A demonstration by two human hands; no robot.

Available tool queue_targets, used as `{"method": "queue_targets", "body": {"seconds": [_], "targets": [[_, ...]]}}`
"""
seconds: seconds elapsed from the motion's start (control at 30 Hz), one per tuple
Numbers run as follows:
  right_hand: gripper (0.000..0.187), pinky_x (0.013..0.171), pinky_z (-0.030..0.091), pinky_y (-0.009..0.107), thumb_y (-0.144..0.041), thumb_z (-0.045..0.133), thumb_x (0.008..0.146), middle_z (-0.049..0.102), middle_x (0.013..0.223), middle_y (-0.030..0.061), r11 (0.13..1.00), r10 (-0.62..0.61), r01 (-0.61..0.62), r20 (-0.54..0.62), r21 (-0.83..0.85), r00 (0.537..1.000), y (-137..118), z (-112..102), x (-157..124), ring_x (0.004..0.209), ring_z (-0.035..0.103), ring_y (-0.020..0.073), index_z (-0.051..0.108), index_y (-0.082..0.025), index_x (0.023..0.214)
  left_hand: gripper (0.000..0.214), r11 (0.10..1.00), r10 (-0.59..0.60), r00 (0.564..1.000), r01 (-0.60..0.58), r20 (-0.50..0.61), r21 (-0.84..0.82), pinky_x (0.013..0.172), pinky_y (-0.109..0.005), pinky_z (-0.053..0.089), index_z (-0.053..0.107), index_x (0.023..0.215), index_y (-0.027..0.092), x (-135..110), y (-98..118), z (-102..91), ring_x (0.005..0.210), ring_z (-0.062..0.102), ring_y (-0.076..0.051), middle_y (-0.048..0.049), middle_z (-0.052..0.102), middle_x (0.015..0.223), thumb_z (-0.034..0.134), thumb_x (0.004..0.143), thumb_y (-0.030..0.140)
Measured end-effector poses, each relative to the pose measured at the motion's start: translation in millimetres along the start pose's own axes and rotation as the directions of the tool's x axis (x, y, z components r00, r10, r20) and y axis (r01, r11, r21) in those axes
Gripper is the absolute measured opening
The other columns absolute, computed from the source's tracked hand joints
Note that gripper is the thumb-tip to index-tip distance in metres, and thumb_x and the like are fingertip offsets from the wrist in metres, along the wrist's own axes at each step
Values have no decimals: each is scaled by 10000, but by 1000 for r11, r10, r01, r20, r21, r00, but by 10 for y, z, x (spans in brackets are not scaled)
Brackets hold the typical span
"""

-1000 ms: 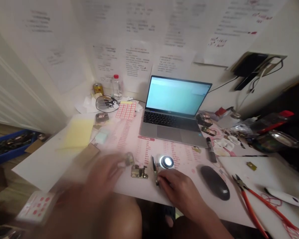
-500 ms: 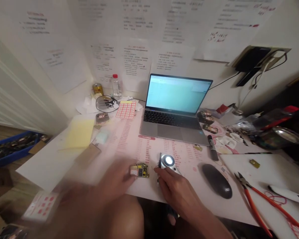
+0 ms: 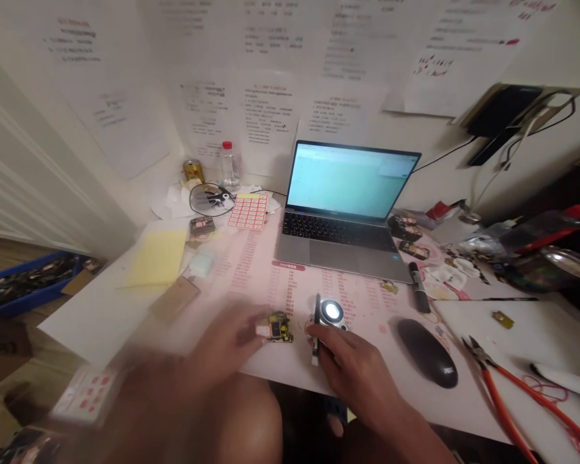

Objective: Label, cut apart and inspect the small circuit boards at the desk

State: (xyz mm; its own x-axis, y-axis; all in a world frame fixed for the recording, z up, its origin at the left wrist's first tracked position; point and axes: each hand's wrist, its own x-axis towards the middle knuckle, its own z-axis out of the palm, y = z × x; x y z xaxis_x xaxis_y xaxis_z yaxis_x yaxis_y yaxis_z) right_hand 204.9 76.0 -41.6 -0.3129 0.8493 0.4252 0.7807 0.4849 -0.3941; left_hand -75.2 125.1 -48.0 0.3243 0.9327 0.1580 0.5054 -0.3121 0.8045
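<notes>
My left hand (image 3: 227,338) is motion-blurred, with its fingertips at the left end of a small phone circuit board (image 3: 280,328). The blur hides whether they grip the board. The board lies on a pink printed mat (image 3: 251,283), its gold and black parts showing. My right hand (image 3: 357,367) holds a slim dark tool (image 3: 316,328), probably a small screwdriver, upright between its fingers. Just beyond that tool sits a round lit lamp (image 3: 332,313), close to my right fingertips.
A laptop (image 3: 348,193) stands behind the mat. To the right lie a black mouse (image 3: 428,353), a marker (image 3: 419,287) and red-handled pliers (image 3: 502,386). A yellow note pad (image 3: 159,258) lies to the left. Papers cover the wall.
My left hand has moved in to the board's left end, and the small part seen in its fingers earlier no longer shows. The dark tool now stands more upright in my right hand.
</notes>
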Motion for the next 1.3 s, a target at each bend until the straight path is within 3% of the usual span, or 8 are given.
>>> {"method": "queue_targets", "body": {"seconds": [0.07, 0.17, 0.33, 0.63, 0.9, 1.07, 1.2, 1.3], "targets": [[397, 726, 615, 290, -45, 440, 974, 821, 1023, 40, 1000, -3, 3, -48, 20, 999, -12, -5, 13, 809, 785, 193, 682, -236, 1225, 348, 994, -104, 982, 97, -161, -51, 1092, -472, 545, 739, 1268, 313, 5, 13, -74, 1217, 708, -274, -43, 770, 1284, 742, 921, 336], [452, 722, 619, 287, -12, 429, 938, 819, 1024, 35, 1000, 0, 1, -50, 18, 999, -8, -5, 11, 808, 785, 189, 671, -234, 1249, 372, 976, -212, 910, 213, -355, -36, 1131, -522, 510, 761, 1226, 309, -9, 28, -198, 1237, 702, -307, -47, 779, 1296, 803, 878, 434], [495, 749, 624, 291, -1, 467, 892, 815, 1068, 25, 999, 25, -24, -31, 25, 999, 8, 3, -26, 840, 784, 194, 646, -253, 1279, 406, 990, -51, 979, 75, -197, 116, 1101, -500, 524, 730, 1310, 339, -98, 37, -246, 1237, 697, -288, -28, 772, 1319, 780, 907, 347], [519, 738, 627, 286, 0, 463, 870, 816, 1119, 22, 1000, 20, -19, -33, 17, 999, -2, -27, -6, 845, 792, 191, 645, -255, 1283, 416, 993, -23, 998, 29, -58, 116, 1050, -458, 568, 716, 1319, 359, -55, 54, -104, 1236, 700, -277, -23, 768, 1311, 765, 916, 271], [460, 739, 629, 309, -29, 478, 916, 818, 1075, 29, 998, 53, -53, 5, 36, 999, 34, -2, -61, 829, 785, 204, 670, -253, 1269, 344, 989, -85, 981, 104, -173, 102, 1067, -476, 556, 741, 1269, 323, 29, 49, -142, 1242, 703, -290, -33, 776, 1326, 733, 925, 342], [368, 879, 642, 367, -147, 592, 991, 786, 1190, 55, 982, 105, -116, 80, 151, 991, -78, 98, 53, 988, 773, 233, 647, -278, 1330, 345, 980, -130, 973, 155, -192, 124, 1070, -502, 545, 752, 1265, 316, 33, 43, -203, 1221, 709, -308, -44, 788, 1314, 735, 928, 388], [400, 899, 637, 430, -89, 604, 964, 771, 1186, 90, 987, -11, -29, 248, 156, 969, -180, 199, 254, 1039, 752, 275, 653, -240, 1331, 339, 967, -92, 975, 136, -204, 217, 1033, -490, 565, 741, 1277, 288, 17, -20, -205, 1198, 710, -319, -68, 783, 1316, 690, 960, 395], [447, 844, 631, 403, -16, 470, 962, 776, 1114, 95, 990, -66, 38, 212, 136, 975, -189, 238, 326, 992, 758, 266, 682, -225, 1295, 342, 962, -84, 971, 138, -224, 235, 1030, -490, 565, 733, 1267, 271, -14, -101, -186, 1204, 710, -326, -82, 783, 1300, 662, 979, 441]]}}
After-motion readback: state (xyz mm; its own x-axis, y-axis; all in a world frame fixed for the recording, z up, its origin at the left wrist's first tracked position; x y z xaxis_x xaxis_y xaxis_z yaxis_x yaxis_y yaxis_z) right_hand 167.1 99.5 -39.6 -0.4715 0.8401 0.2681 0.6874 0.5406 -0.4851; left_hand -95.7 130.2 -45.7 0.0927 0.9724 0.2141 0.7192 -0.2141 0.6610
